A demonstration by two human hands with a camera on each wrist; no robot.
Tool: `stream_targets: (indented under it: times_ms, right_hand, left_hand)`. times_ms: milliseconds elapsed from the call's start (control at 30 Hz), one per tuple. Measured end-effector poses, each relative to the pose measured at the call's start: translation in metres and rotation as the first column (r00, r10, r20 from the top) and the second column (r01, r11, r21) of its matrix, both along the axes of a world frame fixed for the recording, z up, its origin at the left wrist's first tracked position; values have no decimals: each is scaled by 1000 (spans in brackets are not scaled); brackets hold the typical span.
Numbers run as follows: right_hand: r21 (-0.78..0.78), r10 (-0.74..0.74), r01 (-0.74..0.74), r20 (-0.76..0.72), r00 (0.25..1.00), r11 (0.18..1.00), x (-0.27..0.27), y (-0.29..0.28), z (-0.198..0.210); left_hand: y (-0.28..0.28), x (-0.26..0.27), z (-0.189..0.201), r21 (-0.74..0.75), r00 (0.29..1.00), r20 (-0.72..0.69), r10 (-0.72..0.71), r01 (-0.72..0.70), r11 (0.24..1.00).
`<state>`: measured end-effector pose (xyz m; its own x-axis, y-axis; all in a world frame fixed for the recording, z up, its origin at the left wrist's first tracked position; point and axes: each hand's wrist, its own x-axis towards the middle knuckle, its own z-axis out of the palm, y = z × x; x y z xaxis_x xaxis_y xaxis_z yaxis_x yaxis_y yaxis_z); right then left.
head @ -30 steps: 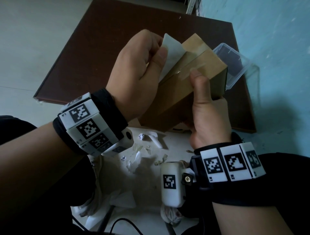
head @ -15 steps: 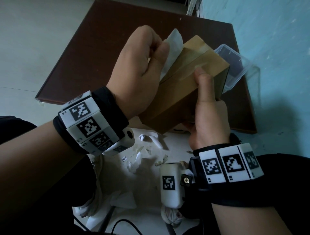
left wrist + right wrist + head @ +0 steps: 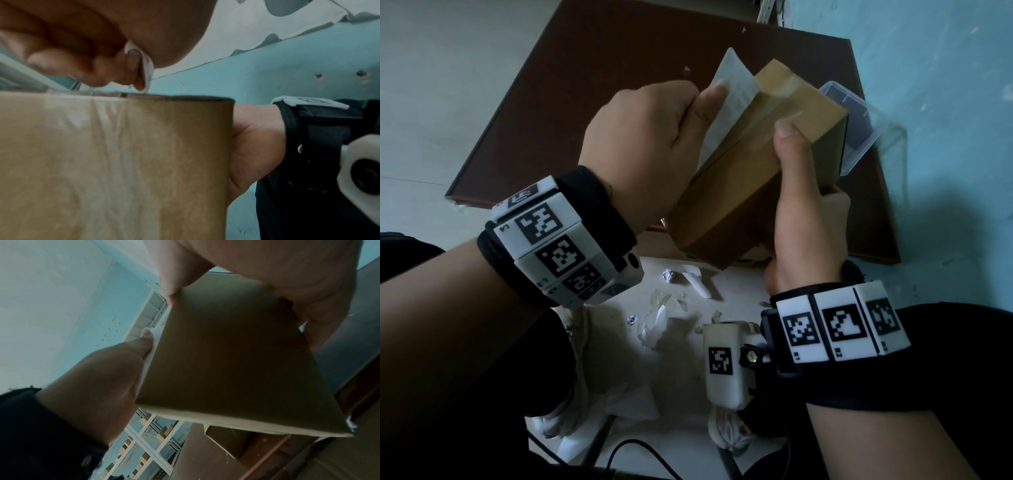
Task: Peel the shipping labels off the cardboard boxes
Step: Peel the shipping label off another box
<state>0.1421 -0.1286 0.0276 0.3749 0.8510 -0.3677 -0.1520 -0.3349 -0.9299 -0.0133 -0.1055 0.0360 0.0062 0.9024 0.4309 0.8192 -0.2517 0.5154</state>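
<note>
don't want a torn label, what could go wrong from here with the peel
1. The left hand pinches the half-lifted label close to its edge, so the thin paper may tear and leave a strip stuck on the box.
2. The right hand holds the box in mid-air with only the thumb on top; a hard pull might twist it loose.

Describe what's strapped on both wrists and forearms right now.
Both hands, left and right, are bare. Each wrist wears a black fabric band carrying white blocks with black square markers, plus a white camera housing. Forearms are bare, without sleeves.
</note>
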Motion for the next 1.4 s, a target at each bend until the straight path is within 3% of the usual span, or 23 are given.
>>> stream_targets:
  times_ms: [233,467,767,1067,1400]
  right_hand:
    - [28,-14,14,-1,1000,1000,-1,1,-4]
    - [-28,12,-13,-14,1000,1000,3,2,-1]
    - [-30,31,-32,-12,999,999,1,1,-2]
    - [-36,62,-63,-30,998,997,0,1,-4]
    - [-50,68,-70,-31,997,996,2,3,-5]
  left_hand:
    - [0,0,1,100,1000,-26,-5,7,995]
    - [-3,0,-4,48,975,-211,67,-58,997]
    - [-1,-5,0,123,994,-93,61,-49,991]
    - [1,-11,2,142,996,-87,9,3,990]
    - [3,-13,1,133,997,-56,46,-38,990]
